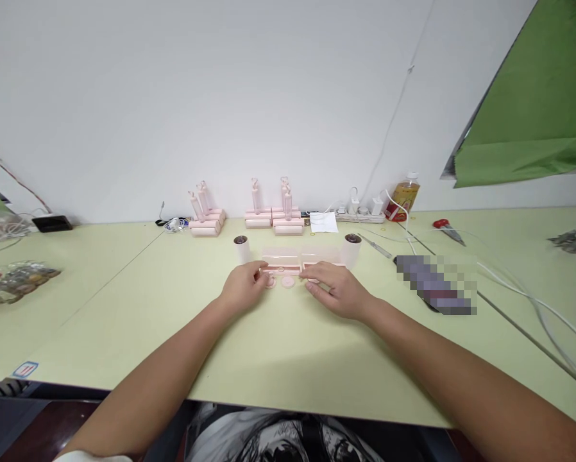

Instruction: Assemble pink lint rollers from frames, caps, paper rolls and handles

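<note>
Two pink trays with clear raised lids lie side by side on the pale green table; the left tray (pixel 282 269) is beside my left hand (pixel 244 287), whose fingers curl at its left end. My right hand (pixel 338 289) rests over the front of the right tray (pixel 312 264), fingers apart. Small pink round pieces (pixel 288 281) lie in front of the trays, one of them by my left fingertips. A white cylinder with a dark top (pixel 240 249) stands behind my left hand, and another (pixel 352 249) behind my right. What my left fingertips hold, if anything, is hidden.
Pink cases with upright tubes (pixel 288 224) line the wall. Behind to the right are a power strip (pixel 365 218), white paper (pixel 323 222) and a bottle (pixel 403 197). A pixelated object (pixel 435 285), cables and red-handled tool (pixel 449 231) lie right; plastic bags (pixel 18 282) lie left.
</note>
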Demonstrator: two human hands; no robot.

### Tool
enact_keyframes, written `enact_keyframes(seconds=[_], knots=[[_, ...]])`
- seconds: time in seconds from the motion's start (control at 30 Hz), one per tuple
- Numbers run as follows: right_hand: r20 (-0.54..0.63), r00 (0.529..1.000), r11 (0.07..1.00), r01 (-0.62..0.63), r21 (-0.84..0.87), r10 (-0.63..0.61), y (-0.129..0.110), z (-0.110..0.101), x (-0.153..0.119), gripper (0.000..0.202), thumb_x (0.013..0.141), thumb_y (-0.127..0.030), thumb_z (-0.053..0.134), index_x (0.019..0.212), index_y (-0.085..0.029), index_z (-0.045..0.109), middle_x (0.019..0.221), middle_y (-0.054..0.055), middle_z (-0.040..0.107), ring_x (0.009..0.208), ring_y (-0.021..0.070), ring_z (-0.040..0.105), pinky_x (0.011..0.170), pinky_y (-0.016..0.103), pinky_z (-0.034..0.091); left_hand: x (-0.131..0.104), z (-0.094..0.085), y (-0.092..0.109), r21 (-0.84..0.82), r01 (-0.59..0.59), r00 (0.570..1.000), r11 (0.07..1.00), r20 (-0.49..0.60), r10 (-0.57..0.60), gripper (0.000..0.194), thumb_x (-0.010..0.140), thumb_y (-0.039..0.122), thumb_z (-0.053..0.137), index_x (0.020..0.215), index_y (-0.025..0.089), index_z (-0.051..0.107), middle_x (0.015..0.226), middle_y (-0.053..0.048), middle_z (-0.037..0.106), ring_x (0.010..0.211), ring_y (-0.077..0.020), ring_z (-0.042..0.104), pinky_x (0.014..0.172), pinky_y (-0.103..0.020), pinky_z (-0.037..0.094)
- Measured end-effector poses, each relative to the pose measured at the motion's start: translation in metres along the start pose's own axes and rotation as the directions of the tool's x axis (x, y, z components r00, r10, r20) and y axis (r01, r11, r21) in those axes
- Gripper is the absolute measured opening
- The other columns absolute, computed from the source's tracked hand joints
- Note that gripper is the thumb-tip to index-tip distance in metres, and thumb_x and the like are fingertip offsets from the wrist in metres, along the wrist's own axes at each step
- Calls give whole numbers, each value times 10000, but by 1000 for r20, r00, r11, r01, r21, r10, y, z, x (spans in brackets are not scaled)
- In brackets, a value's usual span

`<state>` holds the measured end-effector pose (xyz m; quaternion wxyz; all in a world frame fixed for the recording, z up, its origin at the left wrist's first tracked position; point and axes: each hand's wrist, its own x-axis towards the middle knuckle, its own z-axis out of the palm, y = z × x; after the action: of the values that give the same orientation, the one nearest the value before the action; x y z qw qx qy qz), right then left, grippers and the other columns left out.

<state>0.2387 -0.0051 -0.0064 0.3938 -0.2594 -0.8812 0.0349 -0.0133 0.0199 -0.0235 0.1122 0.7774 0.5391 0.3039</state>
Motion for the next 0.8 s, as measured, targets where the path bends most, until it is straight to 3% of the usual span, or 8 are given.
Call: enact_keyframes(seconds=[0.1,0.23,0.3,0.5,0.67,0.8], knots=[[30,999,1000,-31,0,31,0,1,-2,210,922,-212,479,1055,-205,642,941,78,734,879,217,672,762,356,529,2,-3,0,40,14,1000,999,-25,-13,321,847,324,525,1096,197,683,739,-26,694,620,-178,608,576,-280,427],[55,997,998,-63,1,63,-2,0,-1,208,926,-225,463,1031,-203,642,897,68,733,787,193,676,707,331,519,17,-27,-9,101,78,965,992,-259,-49,297,851,322,513,1040,188,700,798,-52,697,682,-191,620,657,-293,451],[70,995,998,-66,1,65,-3,1,0,208,925,-225,455,1017,-202,641,881,65,733,767,191,671,693,328,513,29,-41,-14,122,115,951,986,-299,-74,288,850,311,509,1023,190,704,811,-59,694,701,-199,622,662,-298,450],[112,992,997,-65,33,61,-4,6,-1,210,923,-217,451,1009,-204,642,878,63,734,774,192,668,686,321,497,63,-64,-16,231,185,971,955,-193,-141,293,800,340,560,1015,196,697,935,-95,710,765,-243,632,603,-310,425],[121,990,995,-83,58,76,-3,7,-2,199,918,-211,462,998,-198,643,854,54,730,755,184,653,679,315,478,79,-72,-10,352,208,977,913,-39,-208,184,765,326,578,778,195,705,720,-77,699,574,-216,592,490,-294,360],[124,988,993,-98,60,91,-3,6,-1,194,923,-216,460,984,-204,643,847,47,730,739,175,650,672,304,465,82,-74,-9,385,169,983,907,-6,-181,174,770,326,587,707,199,688,659,-71,681,545,-208,580,480,-289,343]])
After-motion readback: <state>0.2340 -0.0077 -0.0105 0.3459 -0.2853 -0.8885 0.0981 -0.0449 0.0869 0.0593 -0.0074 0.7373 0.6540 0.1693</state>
